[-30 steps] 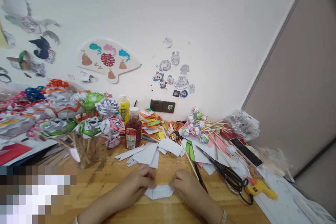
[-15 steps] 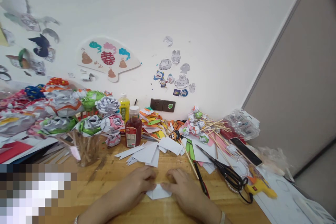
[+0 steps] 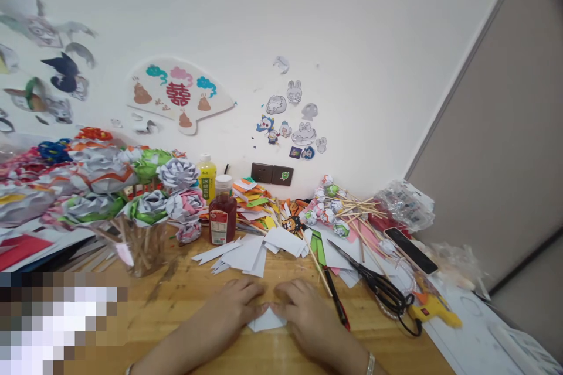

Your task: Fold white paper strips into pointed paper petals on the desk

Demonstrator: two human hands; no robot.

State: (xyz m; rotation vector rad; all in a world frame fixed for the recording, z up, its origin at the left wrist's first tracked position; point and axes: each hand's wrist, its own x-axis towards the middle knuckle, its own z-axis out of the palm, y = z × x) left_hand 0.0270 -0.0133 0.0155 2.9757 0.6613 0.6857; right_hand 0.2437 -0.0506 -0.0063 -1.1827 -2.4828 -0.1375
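A small folded white paper (image 3: 268, 320) lies on the wooden table between my two hands. My left hand (image 3: 235, 309) presses on its left side, fingers curled and thumb on the paper's upper edge. My right hand (image 3: 303, 312) does the same on the right, its thumb close to the left thumb. The hands cover the paper's two sides. Behind them lies a pile of white paper pieces (image 3: 250, 253), partly folded.
Black scissors (image 3: 387, 293), a pen (image 3: 336, 300), a yellow glue gun (image 3: 440, 310) and a phone (image 3: 412, 251) lie right. Paper flowers (image 3: 149, 209) in a clear container stand left. Near the wall stand a red-brown bottle (image 3: 222, 214) and a yellow bottle (image 3: 206, 179).
The thumbs have come closer together over the paper, and less of its upper part shows. The whole view has shifted slightly.
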